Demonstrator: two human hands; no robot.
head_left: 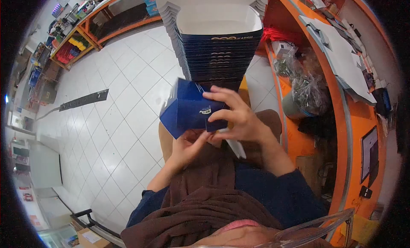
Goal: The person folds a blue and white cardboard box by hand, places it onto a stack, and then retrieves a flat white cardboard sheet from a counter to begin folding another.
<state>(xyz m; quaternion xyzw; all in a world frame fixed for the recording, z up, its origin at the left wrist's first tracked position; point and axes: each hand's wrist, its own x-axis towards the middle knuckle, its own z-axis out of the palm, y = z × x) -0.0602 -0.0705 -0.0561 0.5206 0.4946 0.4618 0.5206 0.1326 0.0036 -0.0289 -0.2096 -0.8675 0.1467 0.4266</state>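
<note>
A dark blue folded carton [188,103] with a small white label is held above my lap, tilted, with a white inner edge showing at its left. Beneath its lower edge, my left hand [191,146] pinches it with thumb and fingers. Curved over its right side, my right hand [237,118] has its fingertips on the blue surface near the label. A white flap sticks out below my right hand. Just beyond the carton stands a tall stack of nested dark blue cartons [218,55] with white insides.
An orange shelf unit [346,132] runs along the right, with a grey bin [294,103] of clear plastic and a white board [341,55]. White floor tiles [124,90] lie at the left. An orange-framed table [92,32] stands farther back.
</note>
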